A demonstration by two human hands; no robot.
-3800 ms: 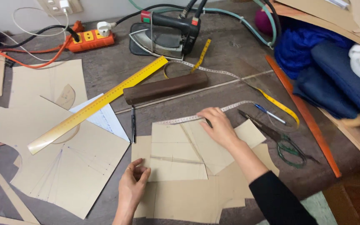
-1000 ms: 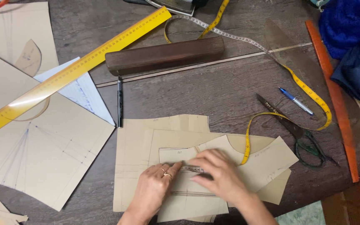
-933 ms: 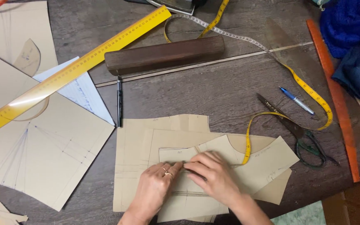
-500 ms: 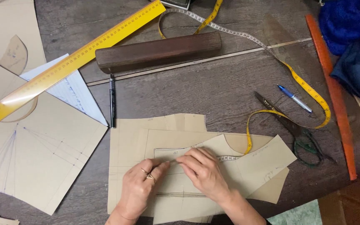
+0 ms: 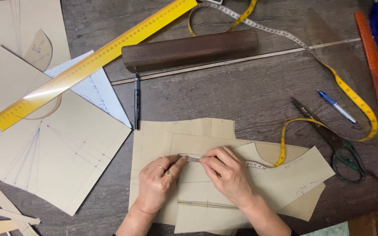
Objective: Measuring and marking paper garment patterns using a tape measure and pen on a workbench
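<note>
On the dark wooden worktable (image 5: 250, 96), left hand (image 5: 156, 185) and right hand (image 5: 228, 172) press fingertips together on the measuring tape (image 5: 259, 165), pinning it flat along the kraft pattern piece (image 5: 197, 188) (scissors (image 5: 337, 144) lie aside).

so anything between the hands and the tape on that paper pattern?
Nothing visible. The left hand and the right hand already press the measuring tape flat on the top tan pattern piece, fingertips directly on it. The scissors and black pen lie off to the sides.
</note>
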